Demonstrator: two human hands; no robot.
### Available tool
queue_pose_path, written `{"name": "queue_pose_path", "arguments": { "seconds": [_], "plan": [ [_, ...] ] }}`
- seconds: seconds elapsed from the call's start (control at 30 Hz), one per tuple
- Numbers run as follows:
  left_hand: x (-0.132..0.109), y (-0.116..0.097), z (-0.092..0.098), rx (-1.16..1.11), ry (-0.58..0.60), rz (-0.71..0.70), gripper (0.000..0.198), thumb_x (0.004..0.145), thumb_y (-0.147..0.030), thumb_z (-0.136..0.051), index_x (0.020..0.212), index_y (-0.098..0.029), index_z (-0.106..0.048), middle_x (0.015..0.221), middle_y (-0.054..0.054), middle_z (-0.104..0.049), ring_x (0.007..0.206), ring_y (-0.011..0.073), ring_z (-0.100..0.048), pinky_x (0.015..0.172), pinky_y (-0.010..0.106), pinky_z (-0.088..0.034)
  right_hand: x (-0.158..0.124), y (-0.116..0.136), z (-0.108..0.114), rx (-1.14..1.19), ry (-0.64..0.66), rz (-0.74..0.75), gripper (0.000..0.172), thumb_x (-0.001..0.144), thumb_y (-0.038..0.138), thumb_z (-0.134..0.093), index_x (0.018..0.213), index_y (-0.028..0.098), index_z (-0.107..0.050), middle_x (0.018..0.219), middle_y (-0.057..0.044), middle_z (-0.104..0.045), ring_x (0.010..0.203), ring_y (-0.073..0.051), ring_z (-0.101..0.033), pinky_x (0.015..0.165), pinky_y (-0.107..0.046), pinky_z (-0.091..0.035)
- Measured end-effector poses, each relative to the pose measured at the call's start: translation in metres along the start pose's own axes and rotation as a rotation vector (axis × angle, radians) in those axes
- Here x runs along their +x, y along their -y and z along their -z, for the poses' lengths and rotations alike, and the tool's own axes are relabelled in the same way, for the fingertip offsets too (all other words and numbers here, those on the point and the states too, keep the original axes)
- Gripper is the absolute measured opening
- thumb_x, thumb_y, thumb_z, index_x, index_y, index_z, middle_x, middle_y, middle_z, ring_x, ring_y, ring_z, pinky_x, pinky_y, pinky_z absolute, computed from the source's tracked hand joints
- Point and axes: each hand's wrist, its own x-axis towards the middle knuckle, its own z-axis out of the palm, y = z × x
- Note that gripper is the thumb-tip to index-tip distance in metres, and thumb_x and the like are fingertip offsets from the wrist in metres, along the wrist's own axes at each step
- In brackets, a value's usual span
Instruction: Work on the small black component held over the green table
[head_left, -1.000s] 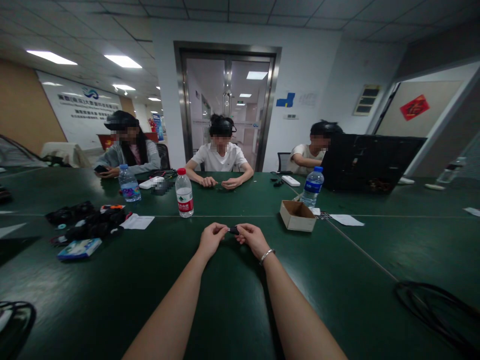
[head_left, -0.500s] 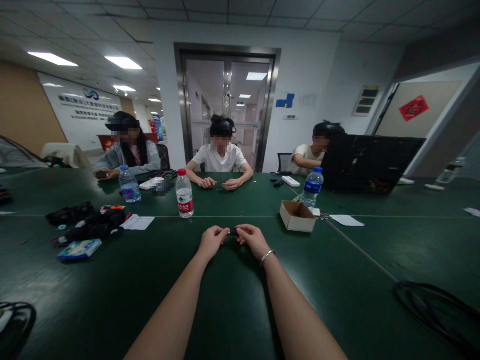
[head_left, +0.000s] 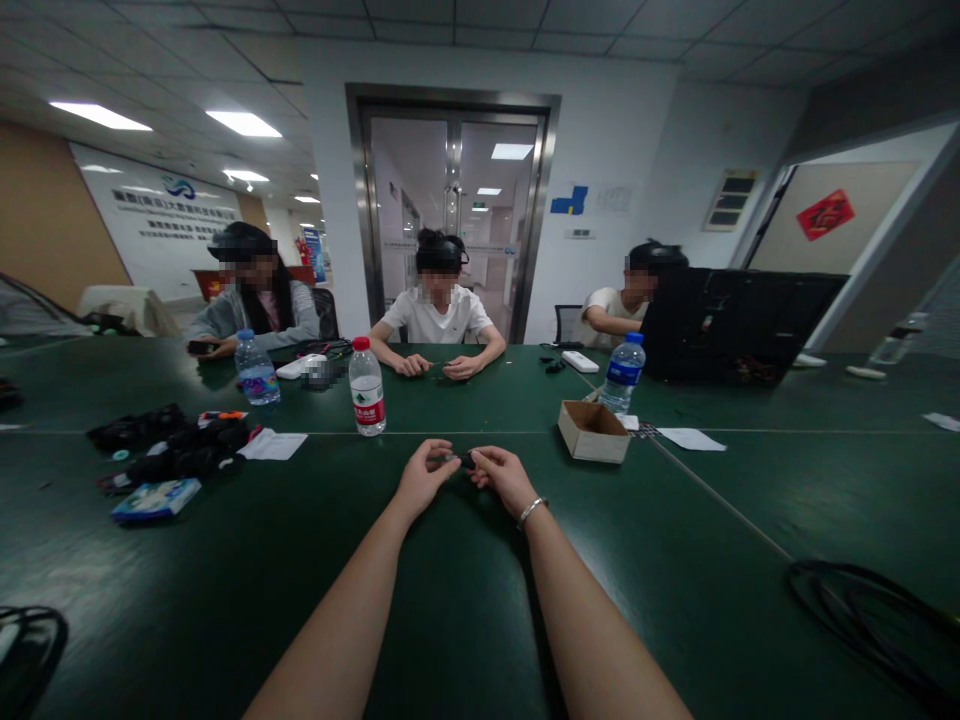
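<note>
My left hand (head_left: 420, 474) and my right hand (head_left: 504, 476) meet just above the dark green table (head_left: 465, 600), fingers pinched together. Between the fingertips sits a small black object (head_left: 466, 461), too small to name; both hands pinch it, the left from the left end, the right from the right end. A thin bracelet (head_left: 531, 511) circles my right wrist. Both forearms stretch forward from the bottom of the view.
A red-capped water bottle (head_left: 367, 388) stands beyond my hands. An open cardboard box (head_left: 592, 431) and a blue-capped bottle (head_left: 622, 374) sit to the right, black gear (head_left: 176, 447) and a blue packet (head_left: 155, 498) to the left. Three people sit across; a black laptop (head_left: 731, 325) stands far right.
My left fingers have shifted slightly on the small black object, with the thumb lifted a little. Both hands stay at the same spot.
</note>
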Motion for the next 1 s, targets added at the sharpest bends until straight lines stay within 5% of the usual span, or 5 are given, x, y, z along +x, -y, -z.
{"name": "queue_pose_path", "arguments": {
  "seconds": [0.17, 0.4, 0.57, 0.77, 1.0],
  "plan": [
    [0.0, 0.002, -0.003, 0.119, 0.008, 0.138, 0.043, 0.078, -0.054, -0.045, 0.078, -0.013, -0.059, 0.065, 0.004, -0.059, 0.056, 0.0141, -0.056, 0.048, 0.023, -0.041, 0.002, -0.001, 0.0, 0.004, 0.011, -0.005, 0.042, 0.06, 0.039, -0.077, 0.086, 0.009, -0.062, 0.061, -0.005, -0.063, 0.05, -0.01, -0.056, 0.044, -0.017, -0.042],
    [-0.003, -0.005, 0.0, 0.026, 0.082, 0.004, 0.038, 0.069, -0.037, -0.064, 0.101, -0.018, -0.056, 0.103, 0.008, -0.058, 0.084, 0.0165, -0.058, 0.061, 0.022, -0.047, 0.0, 0.0, 0.001, 0.016, 0.014, -0.005, 0.042, 0.06, 0.039, -0.076, 0.085, 0.01, -0.062, 0.062, -0.005, -0.063, 0.051, -0.01, -0.056, 0.044, -0.018, -0.043],
    [-0.001, 0.0, -0.001, 0.088, 0.036, 0.128, 0.039, 0.077, -0.051, -0.05, 0.082, -0.014, -0.058, 0.071, 0.005, -0.059, 0.061, 0.0137, -0.055, 0.05, 0.021, -0.041, 0.0, 0.0, 0.0, -0.005, 0.023, -0.001, 0.041, 0.061, 0.039, -0.076, 0.086, 0.009, -0.063, 0.063, -0.005, -0.063, 0.052, -0.011, -0.057, 0.045, -0.018, -0.044],
    [-0.001, 0.001, -0.002, 0.045, 0.044, 0.035, 0.042, 0.068, -0.045, -0.064, 0.1, -0.018, -0.056, 0.098, 0.008, -0.059, 0.075, 0.0151, -0.057, 0.054, 0.02, -0.043, 0.001, -0.001, 0.002, -0.007, 0.021, 0.0, 0.04, 0.062, 0.039, -0.075, 0.086, 0.01, -0.063, 0.063, -0.004, -0.063, 0.051, -0.011, -0.057, 0.045, -0.018, -0.043],
    [-0.001, 0.005, -0.003, 0.153, 0.081, 0.063, 0.036, 0.077, -0.05, -0.049, 0.082, -0.016, -0.058, 0.068, 0.002, -0.057, 0.061, 0.013, -0.053, 0.048, 0.019, -0.04, 0.002, -0.002, 0.002, -0.017, 0.041, 0.0, 0.039, 0.062, 0.037, -0.075, 0.087, 0.01, -0.063, 0.065, -0.005, -0.063, 0.052, -0.01, -0.057, 0.046, -0.018, -0.044]
  ]
}}
